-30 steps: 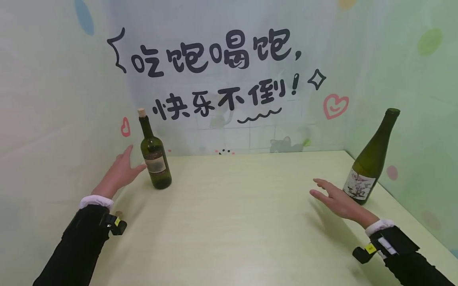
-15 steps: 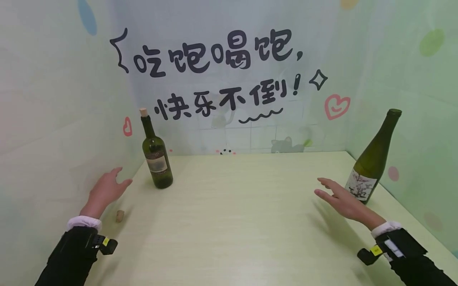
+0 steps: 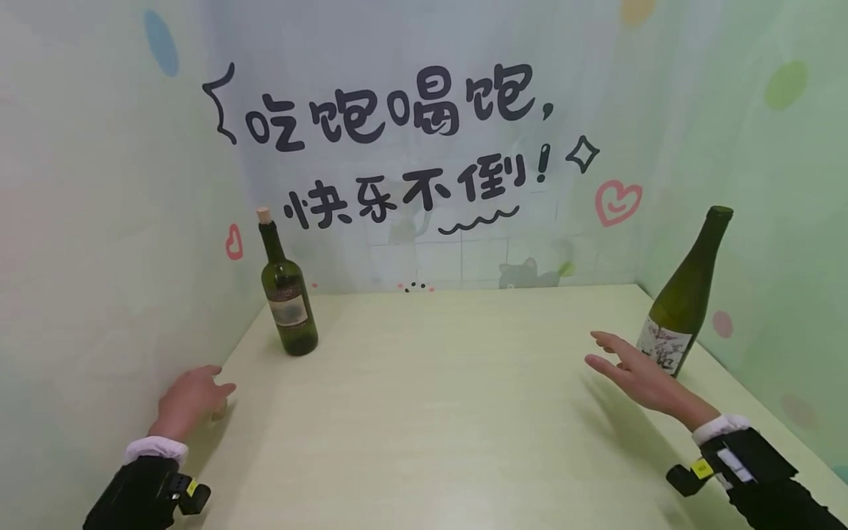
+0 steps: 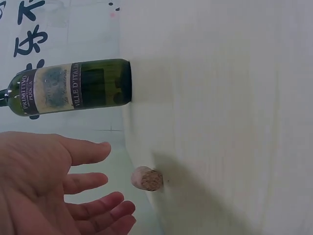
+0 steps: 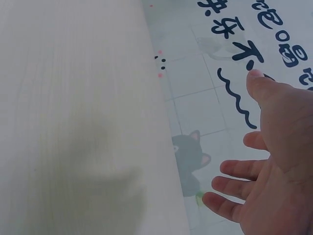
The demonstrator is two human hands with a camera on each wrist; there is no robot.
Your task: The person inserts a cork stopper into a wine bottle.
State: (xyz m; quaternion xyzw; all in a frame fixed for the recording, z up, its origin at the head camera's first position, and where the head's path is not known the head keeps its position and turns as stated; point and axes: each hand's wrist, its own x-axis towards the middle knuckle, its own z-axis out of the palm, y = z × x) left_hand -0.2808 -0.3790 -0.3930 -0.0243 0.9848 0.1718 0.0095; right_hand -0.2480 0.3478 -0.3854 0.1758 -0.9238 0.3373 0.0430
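My left hand (image 3: 190, 401) hovers over the table's left side, thumb and fingers spread. Close by its fingertips is a cork (image 4: 146, 178), partly hidden behind the hand in the head view. Farther back stands a dark green wine bottle (image 3: 288, 308) with a cork in its neck and a pale label, upright. On the right, my right hand (image 3: 645, 377) is held above the table with loosely extended fingers, holding nothing. Just behind it is a taller green bottle (image 3: 682, 294) with a blossom-patterned label, its base partly covered by that hand.
The pale wooden table (image 3: 424, 412) meets a printed backdrop (image 3: 397, 44) with large black lettering at its far edge. Curtain-like walls close in along the left and right sides.
My left hand has drawn back from beside the corked bottle, coming down and nearer to the loose cork. The right hand has shifted slightly right. Both bottles stay in place.
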